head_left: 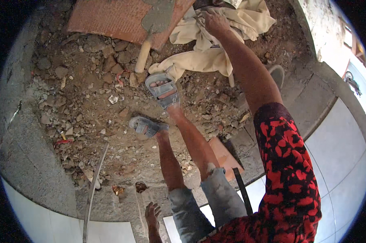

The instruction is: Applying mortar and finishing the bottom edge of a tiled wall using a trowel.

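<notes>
My right hand (216,23) is at the far end of my outstretched arm, its fingers closed on a crumpled cream cloth (252,18). The cloth spreads toward me in folds. Left of it lies a trowel (144,56) with a wooden handle, its blade covered in wet grey mortar (158,17). The blade rests over a reddish-brown ridged tile (106,20). Low in the view, beside my left knee, my left hand (152,213) hangs with fingers apart and nothing in it.
My sandalled feet (164,89) stand on rubble and soil (89,93). A concrete ledge (28,154) runs along the left, near a thin metal strip (95,182). Another reddish tile (223,156) lies right of my leg. White floor tiles (341,141) border the right side.
</notes>
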The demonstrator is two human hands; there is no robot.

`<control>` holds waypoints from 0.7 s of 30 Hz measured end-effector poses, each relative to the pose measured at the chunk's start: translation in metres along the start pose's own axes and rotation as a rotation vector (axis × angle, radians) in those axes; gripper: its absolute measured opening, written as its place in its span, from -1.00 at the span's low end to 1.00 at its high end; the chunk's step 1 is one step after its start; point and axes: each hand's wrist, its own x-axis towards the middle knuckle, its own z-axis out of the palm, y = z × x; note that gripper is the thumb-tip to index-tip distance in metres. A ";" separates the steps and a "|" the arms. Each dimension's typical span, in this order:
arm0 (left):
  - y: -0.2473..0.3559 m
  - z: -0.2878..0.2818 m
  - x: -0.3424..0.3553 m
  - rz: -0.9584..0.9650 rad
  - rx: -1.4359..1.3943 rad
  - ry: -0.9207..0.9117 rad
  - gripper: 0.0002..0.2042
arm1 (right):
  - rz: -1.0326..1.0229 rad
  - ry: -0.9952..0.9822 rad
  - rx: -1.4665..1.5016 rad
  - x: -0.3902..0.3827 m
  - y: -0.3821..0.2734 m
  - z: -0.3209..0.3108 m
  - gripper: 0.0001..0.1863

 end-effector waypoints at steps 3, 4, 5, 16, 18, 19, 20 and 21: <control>0.006 0.011 0.009 0.009 -0.075 -0.010 -0.55 | -0.002 -0.102 -0.190 0.005 -0.003 0.005 -0.60; 0.008 0.015 0.010 0.001 -0.085 -0.041 -0.55 | -0.042 -0.070 -0.265 0.002 -0.002 0.006 -0.59; 0.010 0.019 0.011 -0.001 -0.097 -0.072 -0.55 | -0.081 -0.030 -0.339 0.003 -0.002 0.004 -0.59; 0.025 0.030 0.011 -0.007 -0.132 -0.069 -0.58 | -0.077 0.053 -0.321 -0.009 -0.003 0.039 -0.62; 0.027 0.034 0.015 0.017 -0.149 -0.087 -0.58 | 0.044 0.136 -0.220 -0.009 -0.001 0.039 -0.64; 0.027 0.035 0.016 0.019 -0.153 -0.090 -0.58 | 0.042 0.140 -0.222 -0.008 0.000 0.038 -0.64; 0.028 0.036 0.016 0.014 -0.145 -0.082 -0.58 | 0.061 0.064 -0.204 -0.007 -0.002 0.037 -0.64; 0.028 0.037 0.016 0.008 -0.138 -0.074 -0.57 | 0.080 -0.013 -0.185 -0.007 -0.005 0.035 -0.64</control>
